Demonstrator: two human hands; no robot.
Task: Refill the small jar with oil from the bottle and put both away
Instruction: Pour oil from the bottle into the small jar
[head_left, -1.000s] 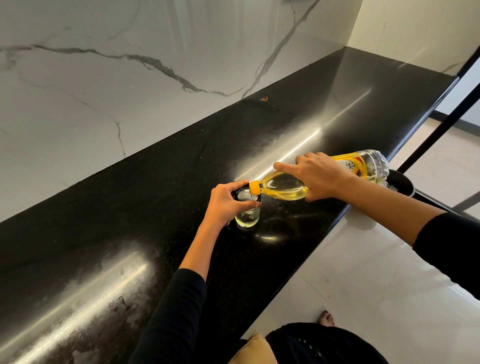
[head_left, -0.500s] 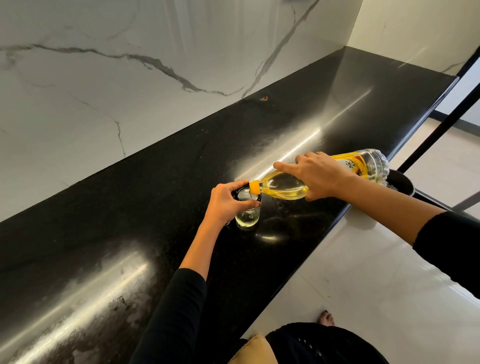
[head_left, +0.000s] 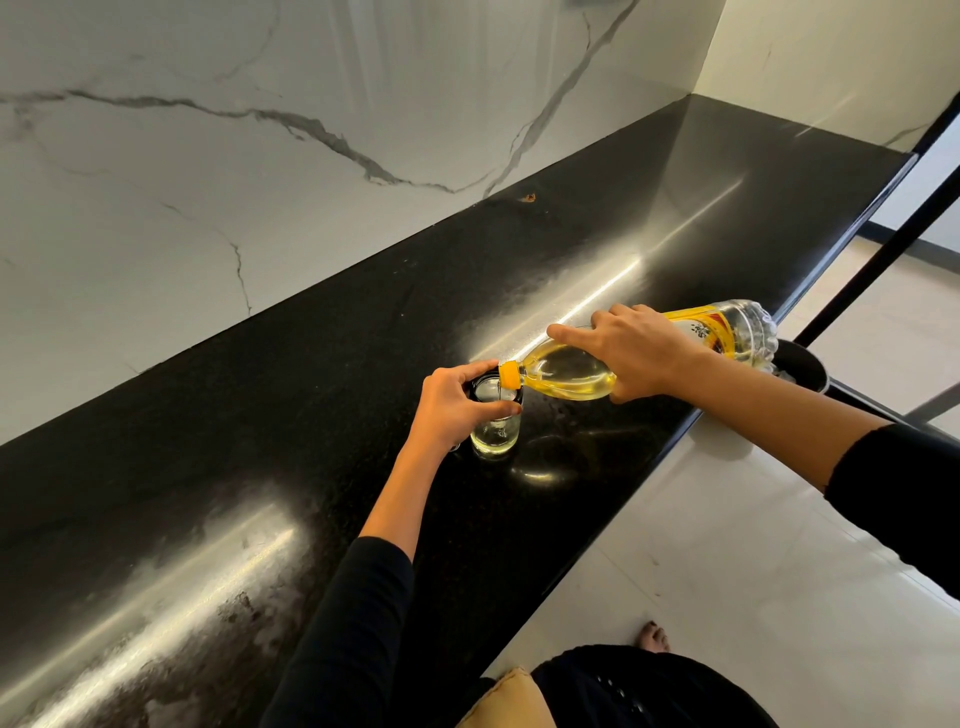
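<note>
A small clear glass jar (head_left: 495, 435) with a black rim stands on the black countertop (head_left: 311, 395). A little pale oil lies in its bottom. My left hand (head_left: 451, 408) wraps around the jar's left side and top. My right hand (head_left: 631, 353) grips a clear plastic oil bottle (head_left: 566, 375) with a yellow label, tipped nearly flat. Its yellow spout (head_left: 510, 375) sits over the jar's mouth, and a thin stream of oil runs down into the jar.
A white marble wall (head_left: 260, 171) backs the long counter. A dark round bin (head_left: 800, 366) stands on the floor beyond the counter's front edge, under the bottle's base. Black metal bars (head_left: 893, 239) slant at the right. My bare foot (head_left: 655, 636) rests on the white tiles.
</note>
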